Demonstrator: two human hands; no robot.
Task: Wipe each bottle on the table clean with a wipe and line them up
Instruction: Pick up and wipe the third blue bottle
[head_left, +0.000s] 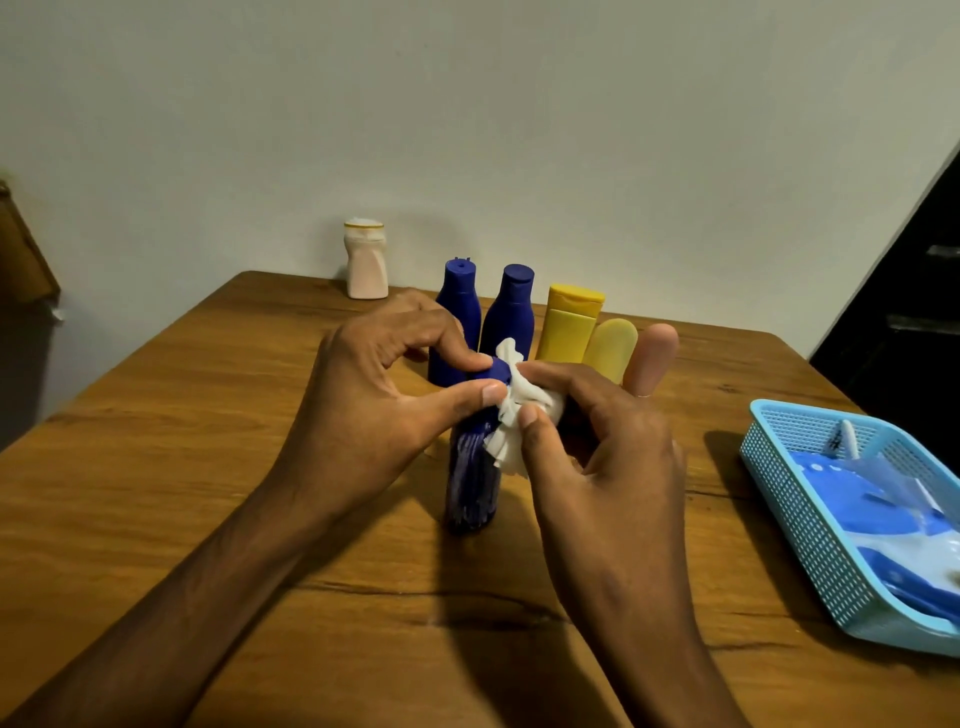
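A dark blue bottle (474, 478) stands upright on the wooden table (156, 467) in front of me. My left hand (374, 410) pinches its cap between thumb and forefinger. My right hand (592, 447) holds a crumpled white wipe (519, 415) against the cap and neck. Behind them stand two blue bottles (458, 306) (514, 312), a yellow bottle (569, 322), a pale yellow tube (613, 345) and a peach tube (652, 358) side by side. A small white bottle (365, 260) stands alone at the far edge by the wall.
A light blue plastic basket (810, 499) holding a blue and white wipe pack sits at the table's right edge. A wall runs close behind the table. A dark object stands at the far right, a brown one at the far left.
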